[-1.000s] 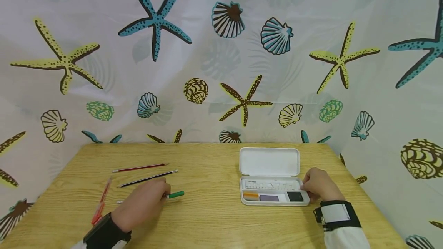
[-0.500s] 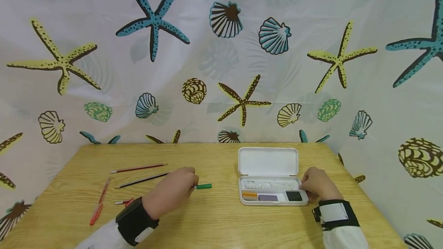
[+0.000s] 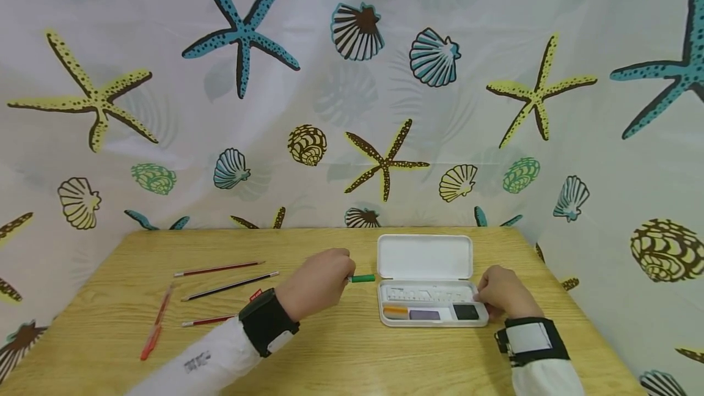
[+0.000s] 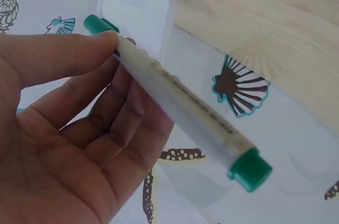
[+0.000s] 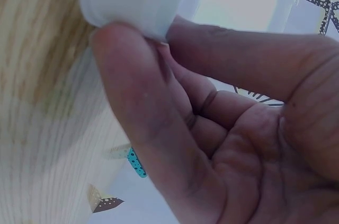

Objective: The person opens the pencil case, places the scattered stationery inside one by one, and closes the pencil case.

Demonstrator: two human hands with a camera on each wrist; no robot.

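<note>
Green-capped marker carried to the open pencil case

The right hand (image 3: 503, 295) grips the near right corner of the white pencil case (image 3: 426, 289), and it should hold firm so the tray stays put on the desk (image 3: 341, 359). The left hand (image 3: 321, 277) pinches the marker (image 3: 362, 278) between thumb and fingers, just left of the case; best keep it level and lengthwise over the tray. The marker has a translucent white barrel with green at both ends.

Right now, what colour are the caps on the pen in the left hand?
Green at both ends of the pen, with a whitish translucent barrel; the left wrist view shows it best.
</note>
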